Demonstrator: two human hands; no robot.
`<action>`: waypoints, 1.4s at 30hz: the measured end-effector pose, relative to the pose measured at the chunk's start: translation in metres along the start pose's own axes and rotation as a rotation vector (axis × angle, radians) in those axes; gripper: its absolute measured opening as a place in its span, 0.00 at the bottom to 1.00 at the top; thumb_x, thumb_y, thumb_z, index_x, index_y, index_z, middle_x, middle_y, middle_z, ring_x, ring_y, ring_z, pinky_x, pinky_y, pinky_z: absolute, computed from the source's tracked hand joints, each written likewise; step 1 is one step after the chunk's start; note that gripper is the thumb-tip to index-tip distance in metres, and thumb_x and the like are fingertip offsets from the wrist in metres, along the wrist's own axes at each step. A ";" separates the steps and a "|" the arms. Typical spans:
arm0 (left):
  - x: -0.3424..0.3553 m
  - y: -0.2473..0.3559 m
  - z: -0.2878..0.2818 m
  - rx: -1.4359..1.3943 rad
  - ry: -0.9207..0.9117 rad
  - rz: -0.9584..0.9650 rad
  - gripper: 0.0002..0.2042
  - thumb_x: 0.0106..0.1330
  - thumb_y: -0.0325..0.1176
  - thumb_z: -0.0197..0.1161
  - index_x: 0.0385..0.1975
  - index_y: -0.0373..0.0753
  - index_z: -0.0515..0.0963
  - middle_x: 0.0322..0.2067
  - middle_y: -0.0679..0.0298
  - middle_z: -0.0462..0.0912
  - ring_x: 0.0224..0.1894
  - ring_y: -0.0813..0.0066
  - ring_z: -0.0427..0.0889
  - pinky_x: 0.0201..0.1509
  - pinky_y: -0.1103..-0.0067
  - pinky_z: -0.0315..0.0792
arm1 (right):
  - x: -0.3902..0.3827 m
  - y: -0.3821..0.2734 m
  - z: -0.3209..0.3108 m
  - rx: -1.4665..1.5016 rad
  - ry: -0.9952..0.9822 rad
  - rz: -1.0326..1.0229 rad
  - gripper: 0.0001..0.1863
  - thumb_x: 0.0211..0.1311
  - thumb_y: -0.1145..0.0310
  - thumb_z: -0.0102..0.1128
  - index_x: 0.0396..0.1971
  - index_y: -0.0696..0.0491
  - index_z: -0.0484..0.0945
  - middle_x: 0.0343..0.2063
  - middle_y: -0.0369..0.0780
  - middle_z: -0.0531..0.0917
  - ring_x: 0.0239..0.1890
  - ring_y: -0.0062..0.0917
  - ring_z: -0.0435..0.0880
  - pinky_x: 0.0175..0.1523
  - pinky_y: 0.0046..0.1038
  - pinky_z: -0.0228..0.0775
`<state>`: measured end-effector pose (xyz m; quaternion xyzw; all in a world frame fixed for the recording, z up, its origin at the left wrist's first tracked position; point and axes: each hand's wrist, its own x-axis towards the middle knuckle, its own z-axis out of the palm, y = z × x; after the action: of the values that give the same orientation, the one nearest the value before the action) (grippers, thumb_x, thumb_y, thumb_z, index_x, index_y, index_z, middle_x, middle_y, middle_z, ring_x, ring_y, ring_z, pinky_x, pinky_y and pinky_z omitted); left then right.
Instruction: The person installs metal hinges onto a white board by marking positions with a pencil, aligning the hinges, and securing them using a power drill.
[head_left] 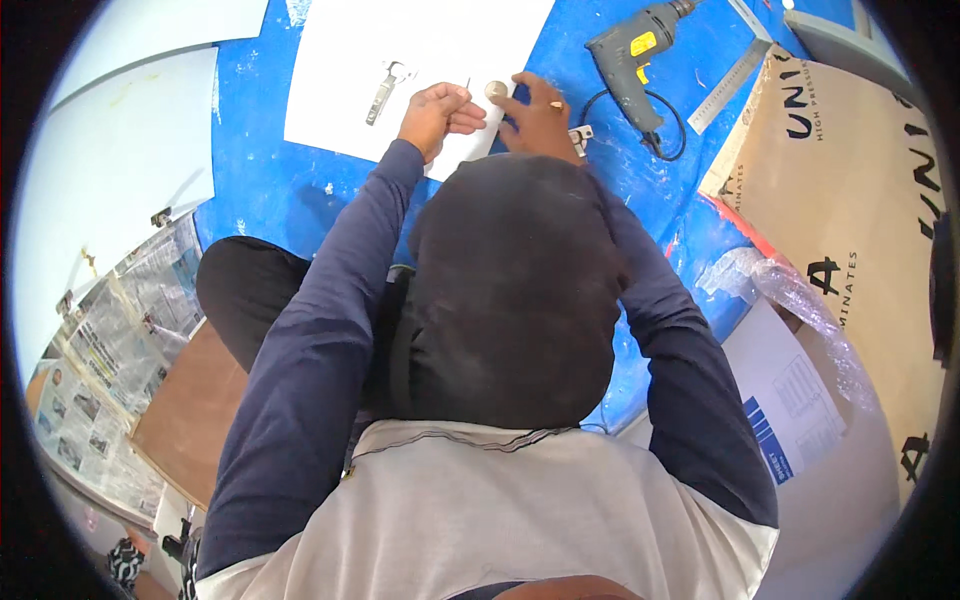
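My left hand [437, 118] is over the near part of a white board [340, 60]. Its thumb and forefinger are pinched together, with a thin upright sliver at their tips, too small to name; the other fingers reach to the right. My right hand [540, 118] is at the board's right edge, fingers apart around a small round tan spot [494, 89]. Whether that is a disc or a hole I cannot tell. A metal cabinet hinge [384, 94] lies on the board left of my left hand. Another metal hinge piece [581, 136] shows beside my right wrist, partly hidden.
A grey power drill [634, 62] with its black cord lies on the blue work surface [250, 110] to the right. Beyond it is a metal ruler [728, 90]. Brown printed sheeting [800, 190] and bubble wrap [815, 325] flank the right; pale panels [120, 140] stand left.
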<state>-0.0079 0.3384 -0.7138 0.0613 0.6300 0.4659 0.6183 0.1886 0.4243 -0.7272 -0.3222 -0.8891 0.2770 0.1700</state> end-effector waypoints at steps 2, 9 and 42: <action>0.004 0.000 0.003 0.014 -0.020 -0.003 0.07 0.77 0.32 0.56 0.42 0.35 0.78 0.35 0.51 0.88 0.36 0.62 0.90 0.40 0.74 0.84 | -0.005 0.021 -0.018 0.280 0.077 0.076 0.20 0.55 0.66 0.69 0.50 0.44 0.83 0.55 0.44 0.77 0.60 0.41 0.75 0.63 0.47 0.66; 0.005 -0.007 -0.006 -0.007 -0.021 0.013 0.07 0.78 0.33 0.57 0.42 0.36 0.78 0.35 0.51 0.88 0.35 0.63 0.91 0.40 0.74 0.85 | -0.097 0.003 -0.032 0.002 0.221 0.616 0.16 0.57 0.68 0.71 0.45 0.53 0.82 0.47 0.46 0.80 0.50 0.45 0.79 0.54 0.46 0.71; -0.006 -0.006 -0.017 0.964 0.452 0.454 0.14 0.67 0.41 0.67 0.32 0.35 0.80 0.25 0.55 0.86 0.28 0.61 0.86 0.37 0.69 0.81 | 0.015 0.002 0.020 -0.138 0.095 0.100 0.20 0.61 0.50 0.69 0.51 0.42 0.87 0.35 0.35 0.85 0.43 0.29 0.83 0.57 0.42 0.60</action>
<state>-0.0176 0.3228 -0.7168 0.3688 0.8585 0.2488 0.2552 0.1693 0.4284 -0.7422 -0.3897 -0.8799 0.2077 0.1754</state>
